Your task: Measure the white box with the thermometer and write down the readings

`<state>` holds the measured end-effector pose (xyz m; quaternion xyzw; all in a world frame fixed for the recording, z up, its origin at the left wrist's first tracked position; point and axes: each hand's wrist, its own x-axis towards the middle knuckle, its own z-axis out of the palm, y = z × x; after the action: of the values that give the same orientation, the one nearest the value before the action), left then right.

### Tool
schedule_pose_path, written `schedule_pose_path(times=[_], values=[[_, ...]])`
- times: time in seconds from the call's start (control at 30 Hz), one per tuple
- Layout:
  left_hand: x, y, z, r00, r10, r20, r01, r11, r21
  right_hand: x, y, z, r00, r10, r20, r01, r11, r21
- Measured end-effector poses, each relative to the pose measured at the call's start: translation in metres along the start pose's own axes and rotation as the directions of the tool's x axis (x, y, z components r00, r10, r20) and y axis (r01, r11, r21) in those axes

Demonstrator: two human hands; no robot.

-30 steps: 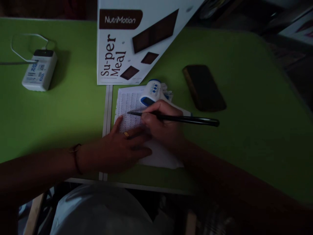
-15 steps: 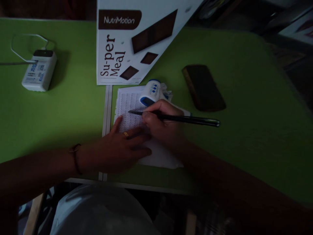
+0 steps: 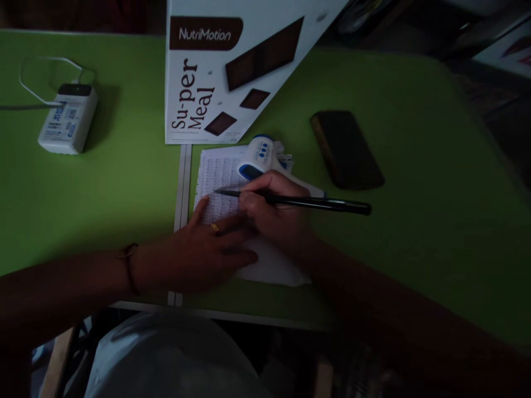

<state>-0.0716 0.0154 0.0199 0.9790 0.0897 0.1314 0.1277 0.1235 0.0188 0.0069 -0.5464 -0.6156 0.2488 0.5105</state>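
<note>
While the left hand (image 3: 199, 251) lies flat, pinning the printed sheet (image 3: 218, 182) to the bench (image 3: 124, 188), the right hand (image 3: 274, 213) pinches a pen (image 3: 307, 203), tip on the sheet.

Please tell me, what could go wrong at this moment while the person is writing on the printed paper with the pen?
1. The infrared thermometer lies on the paper's top edge, just beyond the right hand; a stroke upward might knock it.
2. The black pen sticks out far to the right, toward the dark phone; a wide swing could hit it.
3. The left hand pins the sheet near the table edge; if it lifts, the paper may slip.
</note>
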Motion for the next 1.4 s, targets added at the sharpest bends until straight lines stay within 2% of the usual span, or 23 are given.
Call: schedule_pose_path(times=[0.3, 0.5, 0.63, 0.83, 1.03, 1.23, 1.4], values=[[0.0014, 0.0015, -0.0027, 1.0, -0.015, 0.006, 0.015, 1.0, 0.017, -0.0005, -0.0035, -0.0021, 0.997, -0.06, 0.04, 0.061, 0.998, -0.013], [0.0012, 0.0005, -0.0013, 1.0, -0.01, -0.006, 0.01, 1.0, 0.028, -0.0008, 0.0001, -0.0027, 0.998, -0.021, 0.058, 0.022, 1.0, -0.013], [0.0015, 0.0008, -0.0016, 1.0, -0.008, -0.002, 0.008, 1.0, 0.017, -0.0015, 0.0004, -0.002, 1.0, -0.024, 0.019, 0.024, 1.0, -0.009], [0.0015, 0.0011, -0.0022, 1.0, -0.014, -0.005, 0.014, 1.0, 0.014, -0.0005, -0.0006, -0.0032, 0.998, -0.019, 0.055, 0.019, 1.0, 0.002], [0.0008, 0.0008, -0.0025, 1.0, -0.004, -0.001, 0.004, 1.0, 0.03, -0.0008, -0.0021, -0.0019, 1.0, -0.021, 0.01, 0.021, 1.0, -0.005], [0.002, 0.0008, -0.0026, 0.999, -0.025, 0.03, 0.024, 0.999, 0.022, -0.0015, -0.001, -0.0032, 0.999, -0.026, 0.039, 0.028, 0.999, -0.04], [0.0014, 0.0007, -0.0025, 1.0, -0.007, 0.013, 0.007, 1.0, 0.004, -0.0021, 0.0019, -0.0028, 0.999, -0.047, 0.008, 0.047, 0.999, -0.01]])
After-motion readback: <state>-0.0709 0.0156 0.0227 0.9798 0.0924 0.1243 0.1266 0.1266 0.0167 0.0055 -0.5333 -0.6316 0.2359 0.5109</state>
